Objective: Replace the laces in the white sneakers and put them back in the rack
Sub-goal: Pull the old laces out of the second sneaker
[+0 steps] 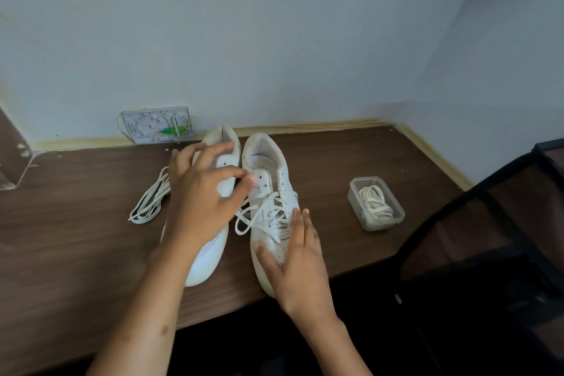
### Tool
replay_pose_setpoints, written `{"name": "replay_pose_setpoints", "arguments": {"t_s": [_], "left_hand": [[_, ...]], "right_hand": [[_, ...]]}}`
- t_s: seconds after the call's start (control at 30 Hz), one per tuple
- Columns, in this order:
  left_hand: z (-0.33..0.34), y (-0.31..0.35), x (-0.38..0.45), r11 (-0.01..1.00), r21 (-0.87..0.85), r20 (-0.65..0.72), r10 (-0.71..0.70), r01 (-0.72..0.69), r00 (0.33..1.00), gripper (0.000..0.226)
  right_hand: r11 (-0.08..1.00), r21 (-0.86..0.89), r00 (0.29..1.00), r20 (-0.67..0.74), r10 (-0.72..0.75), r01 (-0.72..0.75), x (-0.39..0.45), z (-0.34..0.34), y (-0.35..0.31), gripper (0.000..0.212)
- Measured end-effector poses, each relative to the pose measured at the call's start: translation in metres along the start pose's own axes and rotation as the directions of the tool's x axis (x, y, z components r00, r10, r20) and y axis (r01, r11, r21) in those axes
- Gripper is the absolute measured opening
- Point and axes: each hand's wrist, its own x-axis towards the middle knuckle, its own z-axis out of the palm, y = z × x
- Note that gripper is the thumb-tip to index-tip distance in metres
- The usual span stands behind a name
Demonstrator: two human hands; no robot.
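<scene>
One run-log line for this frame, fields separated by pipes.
left hand: reaching at right white sneaker, contact unclear | right hand: open, steadying its toe | pulled white lace on brown wooden table | clear plastic tub: laces inside
</scene>
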Motion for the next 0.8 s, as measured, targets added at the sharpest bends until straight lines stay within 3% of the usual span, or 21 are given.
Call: {"name": "replay_pose_setpoints", "arguments": {"t_s": [0.1,0.2,0.27,0.37,0.47,0.53,0.6,0.7,0.8], "left_hand": [[0.014,0.017,-0.004,0.981,0.174,0.062,0.077,-0.087,0.995,0.030],[0.028,0.024,-0.008,0.965,0.216,0.071,0.135,-0.148,0.988,0.007],[0.030,0.024,-0.009,0.952,0.253,0.050,0.167,-0.174,0.985,0.011],[0.025,0.024,-0.006,0.971,0.212,-0.160,0.150,-0.114,0.976,0.013],[0.010,0.025,-0.001,0.999,-0.003,-0.472,-0.045,0.050,0.880,0.007],[0.004,0.021,0.002,0.991,-0.077,-0.522,-0.137,0.114,0.842,0.011],[0.003,0.016,0.003,0.993,-0.067,-0.449,-0.116,0.096,0.886,0.018],[0.010,0.017,-0.001,0.995,0.098,-0.250,0.044,-0.020,0.967,0.023],[0.026,0.020,-0.006,0.971,0.201,-0.057,0.142,-0.128,0.988,0.014]], "right_hand": [[1.000,0.007,1.000,0.005,0.003,-0.003,0.000,0.000,0.000,0.089],[1.000,0.007,1.000,-0.001,-0.008,0.008,0.000,0.001,0.001,0.088],[1.000,-0.001,1.000,-0.005,-0.012,0.012,0.000,0.001,0.000,0.088],[1.000,-0.005,1.000,-0.012,-0.012,0.012,0.000,0.001,0.001,0.089],[1.000,-0.002,1.000,-0.007,0.003,-0.003,0.000,0.001,0.001,0.091],[1.000,-0.003,1.000,-0.003,0.013,-0.013,0.000,0.001,0.001,0.091],[1.000,-0.001,1.000,0.001,0.017,-0.017,0.001,0.001,0.002,0.091],[1.000,-0.003,1.000,0.001,0.011,-0.011,0.000,0.000,0.000,0.090],[1.000,-0.009,1.000,0.007,0.010,-0.010,0.000,-0.001,-0.001,0.089]]}}
